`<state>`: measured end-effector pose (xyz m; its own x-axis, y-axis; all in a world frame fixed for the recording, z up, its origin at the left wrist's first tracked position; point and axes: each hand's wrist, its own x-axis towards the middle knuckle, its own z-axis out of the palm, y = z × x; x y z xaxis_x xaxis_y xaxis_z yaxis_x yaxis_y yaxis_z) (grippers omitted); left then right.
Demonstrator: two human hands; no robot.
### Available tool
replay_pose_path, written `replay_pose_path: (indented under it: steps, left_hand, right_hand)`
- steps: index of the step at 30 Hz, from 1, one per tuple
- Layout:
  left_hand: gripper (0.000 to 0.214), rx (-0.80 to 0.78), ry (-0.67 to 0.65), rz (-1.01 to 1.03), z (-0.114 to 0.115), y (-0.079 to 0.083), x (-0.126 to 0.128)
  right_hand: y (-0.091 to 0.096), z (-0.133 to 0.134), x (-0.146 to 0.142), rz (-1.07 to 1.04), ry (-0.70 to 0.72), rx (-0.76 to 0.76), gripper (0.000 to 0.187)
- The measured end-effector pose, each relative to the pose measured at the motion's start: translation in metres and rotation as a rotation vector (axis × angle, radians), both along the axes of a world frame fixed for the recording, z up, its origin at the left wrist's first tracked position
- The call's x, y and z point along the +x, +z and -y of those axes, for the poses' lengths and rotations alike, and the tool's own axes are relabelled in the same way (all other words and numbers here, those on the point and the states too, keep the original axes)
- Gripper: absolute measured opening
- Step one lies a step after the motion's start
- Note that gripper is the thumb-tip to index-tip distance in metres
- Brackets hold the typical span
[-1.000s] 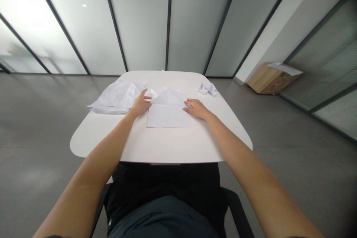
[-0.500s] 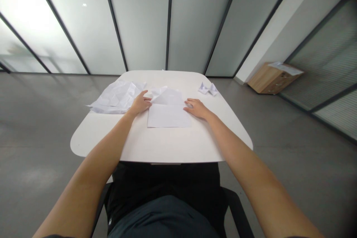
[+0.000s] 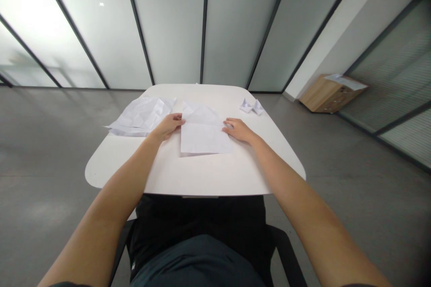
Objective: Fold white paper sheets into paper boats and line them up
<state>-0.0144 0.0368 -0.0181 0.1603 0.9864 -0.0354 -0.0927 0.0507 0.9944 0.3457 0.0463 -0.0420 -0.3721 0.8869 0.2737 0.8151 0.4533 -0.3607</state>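
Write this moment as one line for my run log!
left hand: at white paper sheet left edge | right hand: on its right edge | nearby: crumpled paper, small folded paper | surface: white table

Dark-framed frosted glass panels (image 3: 168, 22) rise beyond the grey floor (image 3: 50, 143), with a low wooden cabinet (image 3: 325, 101) at right.

My left hand (image 3: 167, 127) grips the edge of a folded paper sheet (image 3: 204, 136), my right hand (image 3: 239, 130) presses its other side, on a white table (image 3: 202, 175), beside crumpled paper (image 3: 139, 116).
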Motion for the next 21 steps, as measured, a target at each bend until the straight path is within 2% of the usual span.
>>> replay_pose_path:
  steps: [10, 15, 21]
  left_hand:
    - [0.030, -0.039, -0.013, 0.125, -0.004, -0.002, -0.001]
    - [0.030, -0.044, -0.012, 0.133, -0.005, -0.003, -0.002]
    - [0.023, -0.026, 0.050, 0.003, -0.001, -0.004, 0.000]
  right_hand:
    - [0.012, 0.009, -0.008, -0.330, -0.096, -0.137, 0.031]
    - [0.016, 0.015, -0.013, -0.684, -0.113, -0.291, 0.033]
    - [0.013, 0.016, -0.017, -1.000, -0.133, -0.462, 0.029]
